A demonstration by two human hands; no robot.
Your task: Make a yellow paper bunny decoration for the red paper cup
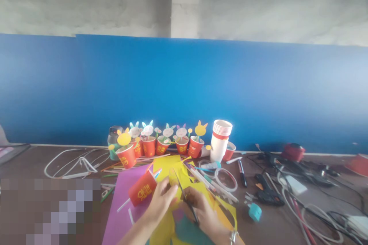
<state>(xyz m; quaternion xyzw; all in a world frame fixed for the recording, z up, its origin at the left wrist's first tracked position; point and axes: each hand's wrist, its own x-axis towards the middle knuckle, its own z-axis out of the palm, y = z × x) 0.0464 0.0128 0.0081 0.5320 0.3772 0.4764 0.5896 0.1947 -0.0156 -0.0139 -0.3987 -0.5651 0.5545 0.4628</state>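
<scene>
My left hand point(163, 198) pinches a small piece of yellow paper point(173, 176) above the sheets on the table. In my right hand point(201, 206) is a pair of scissors point(181, 187), its blades pointing up beside that piece. Whether the blades touch the paper is hard to tell from the blur. Underneath lie cut yellow sheets point(165, 162), a green sheet point(188, 229) and a large purple sheet point(113, 224). Just left of my left hand, a red paper cup point(142, 188) leans over on the purple sheet.
Red cups point(148, 146) with paper animal faces line the back, beside a stack of white cups point(220, 143). To the right are a marker point(242, 174), a black glue gun point(268, 192), a turquoise block point(255, 212) and tangled cables point(309, 210). A blue partition point(184, 80) stands behind.
</scene>
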